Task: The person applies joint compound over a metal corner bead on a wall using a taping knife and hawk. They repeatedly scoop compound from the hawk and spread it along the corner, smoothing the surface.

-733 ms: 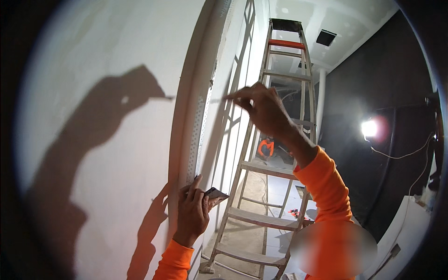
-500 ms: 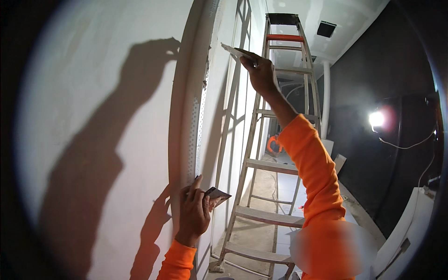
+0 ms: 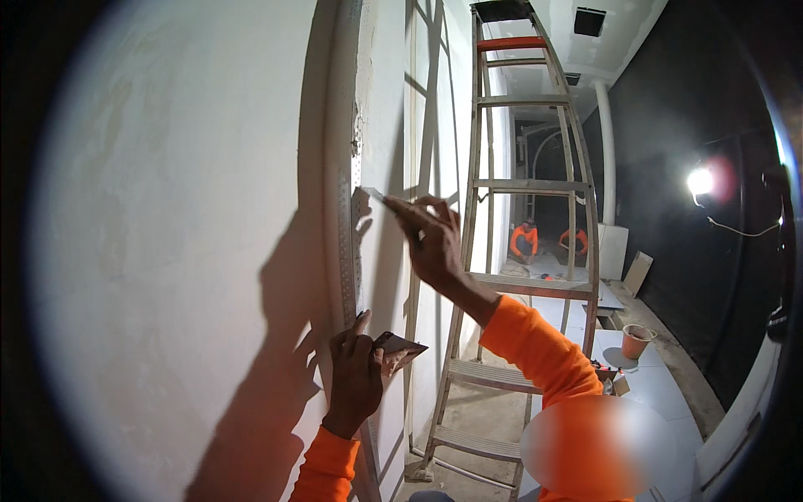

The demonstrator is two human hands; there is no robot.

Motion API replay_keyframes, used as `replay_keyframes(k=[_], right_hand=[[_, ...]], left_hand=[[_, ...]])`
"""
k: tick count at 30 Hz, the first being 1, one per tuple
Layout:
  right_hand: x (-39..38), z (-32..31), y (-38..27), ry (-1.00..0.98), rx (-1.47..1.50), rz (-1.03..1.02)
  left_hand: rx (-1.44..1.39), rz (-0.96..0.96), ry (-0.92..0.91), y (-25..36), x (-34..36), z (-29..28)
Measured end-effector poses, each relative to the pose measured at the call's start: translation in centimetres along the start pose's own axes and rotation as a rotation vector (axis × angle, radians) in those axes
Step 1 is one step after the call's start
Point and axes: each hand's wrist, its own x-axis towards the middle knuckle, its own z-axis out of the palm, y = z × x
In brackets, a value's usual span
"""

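My left hand point(image 3: 355, 381) is closed round a dark scraper point(image 3: 406, 350) with pale compound on it, its raised index finger pressed on a perforated corner bead point(image 3: 343, 251) along the white wall edge point(image 3: 324, 151). Above and to the right, my right hand point(image 3: 431, 243) is closed on a putty knife point(image 3: 375, 194), its thin blade angled at the bead a little below a rough patch of filler point(image 3: 357, 138). Shadows of both arms fall on the wall.
An aluminium stepladder point(image 3: 523, 284) stands just right of the wall. Behind it two people point(image 3: 524, 241) in orange crouch on the tiled floor point(image 3: 661, 385). An orange bucket point(image 3: 635, 341), a leaning board point(image 3: 637, 274), a bright lamp point(image 3: 701, 181) and a dark partition point(image 3: 711, 301) are at the right.
My right hand and knife have come down and left toward the bead. My left hand stays on the bead with the scraper. The view has turned slightly, showing the bucket.
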Motion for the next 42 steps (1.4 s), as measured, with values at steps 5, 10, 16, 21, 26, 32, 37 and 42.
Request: replay_keyframes(k=[5,10,16,21,26,32,37,42], right_hand=[[11.0,0.6,4.3,0.027,0.034,0.101],[20.7,1.5,6.2,0.078,-0.007,0.026],[24.3,0.7,6.0,0.053,-0.124,-0.072],[22.7,0.3,6.2,-0.048,-0.081,-0.113],[17.3,-0.5,5.3,-0.054,-0.028,-0.194],[10.7,-0.7,4.5,-0.118,0.0,-0.217],[4.8,-1.5,3.3,-0.237,0.046,-0.208],[6.7,-0.3,5.0,-0.074,0.146,-0.02]], left_hand=[[-0.003,0.027,0.021,-0.3,0.1,0.4],[0.006,0.034,0.02,-0.4,0.1,0.3],[0.029,0.023,0.009,-0.1,0.1,0.1],[0.012,0.018,0.008,0.0,0.1,0.0],[0.01,0.017,-0.003,-0.1,0.1,0.1],[0.017,0.001,-0.008,-0.4,0.0,0.3],[0.044,0.003,-0.009,-0.5,0.0,0.5],[0.047,-0.008,-0.013,-0.5,-0.1,0.6]])
